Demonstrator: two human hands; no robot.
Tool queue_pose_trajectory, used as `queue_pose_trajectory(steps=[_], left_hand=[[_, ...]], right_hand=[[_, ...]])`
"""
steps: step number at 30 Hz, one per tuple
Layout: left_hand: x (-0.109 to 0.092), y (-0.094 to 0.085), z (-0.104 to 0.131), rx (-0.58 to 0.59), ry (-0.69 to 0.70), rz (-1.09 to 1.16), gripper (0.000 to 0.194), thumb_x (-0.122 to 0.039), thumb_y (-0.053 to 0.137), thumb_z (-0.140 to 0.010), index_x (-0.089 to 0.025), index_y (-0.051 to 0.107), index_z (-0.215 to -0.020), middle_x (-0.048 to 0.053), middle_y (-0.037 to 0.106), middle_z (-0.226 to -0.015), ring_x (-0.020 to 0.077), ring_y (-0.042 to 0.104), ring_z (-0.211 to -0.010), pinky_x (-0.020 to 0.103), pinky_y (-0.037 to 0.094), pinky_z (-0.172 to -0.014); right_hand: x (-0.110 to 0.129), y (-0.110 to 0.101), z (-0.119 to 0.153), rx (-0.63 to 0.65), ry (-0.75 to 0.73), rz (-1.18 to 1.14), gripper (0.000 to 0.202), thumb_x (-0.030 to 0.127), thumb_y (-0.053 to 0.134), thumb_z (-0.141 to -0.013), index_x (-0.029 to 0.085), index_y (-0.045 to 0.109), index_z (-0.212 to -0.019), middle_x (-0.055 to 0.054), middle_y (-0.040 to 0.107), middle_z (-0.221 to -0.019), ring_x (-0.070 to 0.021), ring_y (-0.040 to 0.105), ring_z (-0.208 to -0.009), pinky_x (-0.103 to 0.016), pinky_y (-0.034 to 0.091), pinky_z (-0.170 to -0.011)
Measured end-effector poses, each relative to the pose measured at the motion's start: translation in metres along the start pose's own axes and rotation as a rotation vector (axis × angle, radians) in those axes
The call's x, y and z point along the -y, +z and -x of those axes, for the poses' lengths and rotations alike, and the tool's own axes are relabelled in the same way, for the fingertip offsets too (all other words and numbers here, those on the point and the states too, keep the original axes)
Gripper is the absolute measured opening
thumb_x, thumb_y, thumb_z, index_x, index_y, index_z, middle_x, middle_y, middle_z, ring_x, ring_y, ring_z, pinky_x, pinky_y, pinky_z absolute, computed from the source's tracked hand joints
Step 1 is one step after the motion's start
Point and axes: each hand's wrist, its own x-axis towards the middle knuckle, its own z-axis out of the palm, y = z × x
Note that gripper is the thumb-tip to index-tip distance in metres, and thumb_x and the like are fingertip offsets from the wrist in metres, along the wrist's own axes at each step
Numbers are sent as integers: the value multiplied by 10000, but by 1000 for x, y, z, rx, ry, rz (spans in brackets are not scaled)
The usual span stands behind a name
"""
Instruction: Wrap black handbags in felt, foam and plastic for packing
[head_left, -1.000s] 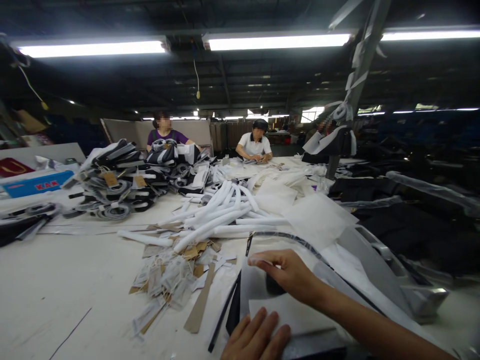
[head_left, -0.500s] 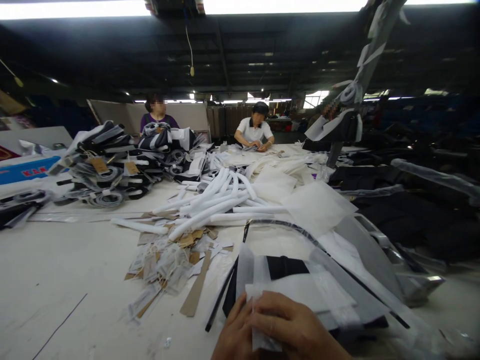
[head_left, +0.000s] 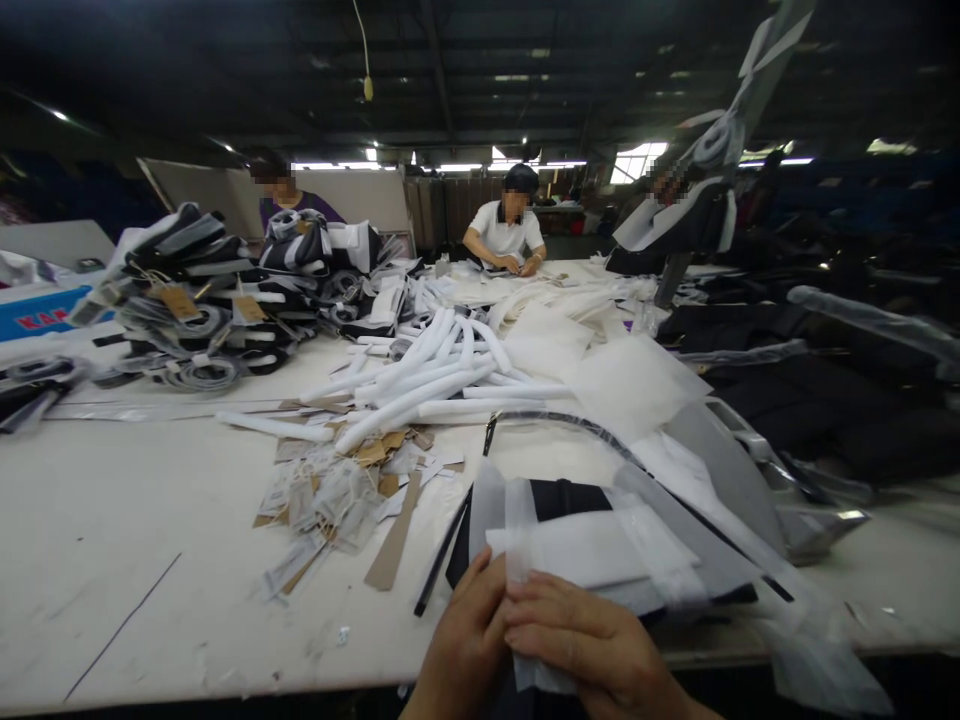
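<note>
A dark bag, partly covered with white translucent sheets, lies at the table's near edge. Its long strap, sleeved in clear plastic, arches behind it. One translucent white wrapping strip runs down over the bag's left part. My left hand is closed at the strip's left side, thumb and fingers pressed on it. Against the same strip from the right, my right hand holds its fingers together and bent. The hands nearly touch, and the strip's lower end is partly hidden beneath them.
White foam tubes are heaped mid-table, beside loose tags and a brown card strip. White sheets are piled right of centre. Wrapped straps and bags stack at left. A co-worker sits across the table.
The view has tilted down, so the table's front edge now shows. My hands stay on the strip, the right fingers lying lower along it. The co-worker in purple at the left has leaned over.
</note>
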Motion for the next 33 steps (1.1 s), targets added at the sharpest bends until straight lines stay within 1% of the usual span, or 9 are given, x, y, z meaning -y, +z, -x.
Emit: queue_pose_trajectory(steps=[7, 12, 16, 19, 23, 25, 27, 29, 33], left_hand=[[-4, 4, 15, -37, -108, -10, 310, -230, 406, -1028, -158, 539, -1299, 114, 689, -1196, 184, 627, -1205, 355, 516, -1068], [-10, 1, 17, -43, -235, 6, 337, -158, 387, -1013, -159, 509, -1327, 145, 622, -1280, 185, 577, -1267, 340, 545, -1027], [-11, -2, 14, 23, -183, -11, 385, -124, 418, -1003, -191, 515, -1369, 150, 529, -1414, 214, 473, -1375, 375, 533, -1042], [-9, -5, 11, 66, -133, -16, 362, -139, 416, -1011, -188, 552, -1342, 132, 552, -1424, 252, 395, -1433, 429, 516, -1065], [-7, -6, 9, 86, -73, -4, 372, -134, 389, -1016, -150, 535, -1358, 108, 639, -1335, 212, 449, -1397, 396, 505, -1081], [-6, -6, 9, 93, -75, -9, 383, -115, 399, -1001, -145, 536, -1357, 101, 646, -1328, 202, 485, -1369, 397, 496, -1091], [-7, -6, 9, 99, -91, -11, 435, -55, 401, -953, -142, 535, -1357, 99, 644, -1332, 201, 502, -1352, 406, 495, -1094], [-8, -7, 8, 102, -106, -6, 537, 18, 383, -873, -145, 529, -1364, 98, 641, -1338, 200, 511, -1344, 414, 497, -1093], [-8, -5, 7, 109, -93, -9, 596, 40, 378, -817, -143, 529, -1364, 103, 641, -1338, 207, 524, -1332, 427, 511, -1077]], right_hand=[[2, 3, 5, -15, -34, 42, 377, 105, 465, -990, 195, 579, -1338, -112, 704, -1237, -199, 579, -1269, -352, 492, -1068], [2, 5, 11, 64, -102, 178, 302, 147, 417, -1037, 149, 624, -1258, -113, 721, -1199, -183, 606, -1234, -376, 463, -1094], [2, 6, 15, 75, -207, 298, 238, 120, 497, -1016, 109, 672, -1176, -97, 743, -1148, -181, 613, -1224, -373, 426, -1126], [2, 7, 17, 99, -247, 342, 247, 106, 496, -1013, 97, 679, -1179, -88, 731, -1178, -187, 606, -1233, -379, 413, -1138], [7, 5, 18, 131, -256, 365, 250, 84, 509, -1000, 88, 669, -1192, -92, 718, -1208, -200, 597, -1246, -398, 406, -1147], [13, 0, 18, 156, -259, 345, 228, 170, 554, -1005, 92, 662, -1189, -90, 722, -1202, -203, 609, -1232, -406, 391, -1159], [21, -9, 19, 175, -234, 278, 318, 345, 553, -1016, 105, 643, -1203, -87, 736, -1168, -196, 640, -1187, -403, 390, -1164], [26, -18, 18, 107, -151, 236, 383, 433, 516, -1022, 125, 626, -1220, -94, 752, -1113, -187, 676, -1116, -384, 442, -1129], [23, -22, 14, -104, 59, 407, 235, 225, 581, -991, 173, 649, -1209, -89, 747, -1063, -200, 701, -986, -370, 555, -956]])
